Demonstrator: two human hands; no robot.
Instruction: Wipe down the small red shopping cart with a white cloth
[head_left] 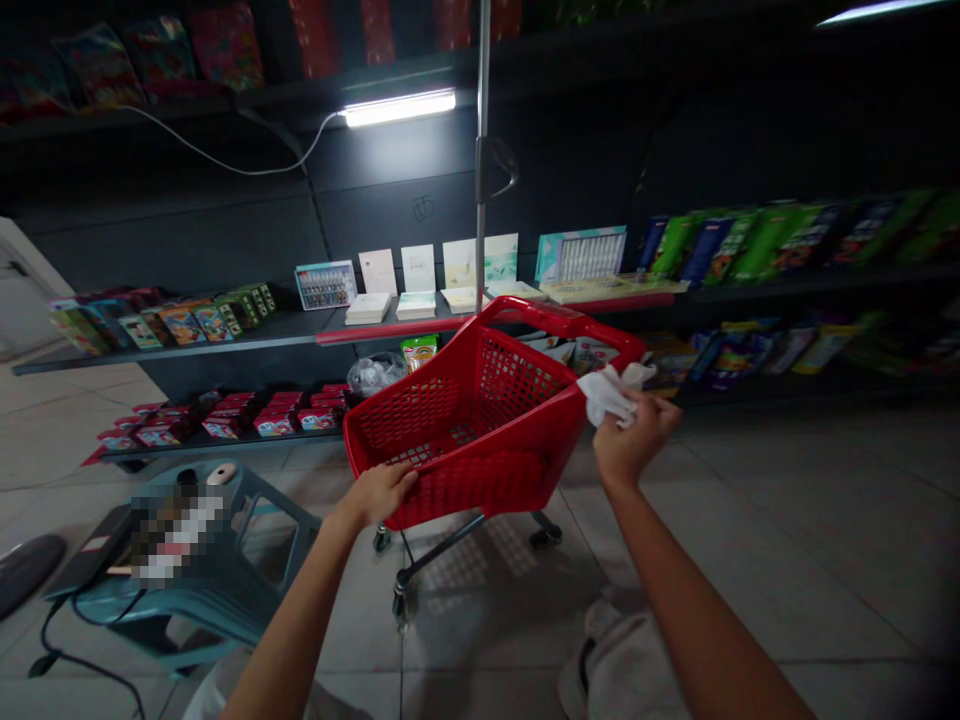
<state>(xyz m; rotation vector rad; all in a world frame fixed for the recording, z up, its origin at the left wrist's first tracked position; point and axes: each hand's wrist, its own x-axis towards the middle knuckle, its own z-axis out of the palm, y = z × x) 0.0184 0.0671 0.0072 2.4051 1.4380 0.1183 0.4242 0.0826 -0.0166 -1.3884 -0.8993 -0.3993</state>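
Observation:
A small red plastic shopping cart on wheels stands on the tiled floor in front of me. My left hand rests on the near left rim of its basket, fingers curled over the edge. Closed around a crumpled white cloth, my right hand is raised at the cart's right side, the cloth touching the basket's corner.
Dark shelves with coloured boxes, cards and books run along the wall behind the cart. A teal plastic stool with small items on it stands at the lower left. A metal pole rises behind the cart. Pale floor tiles spread to the right.

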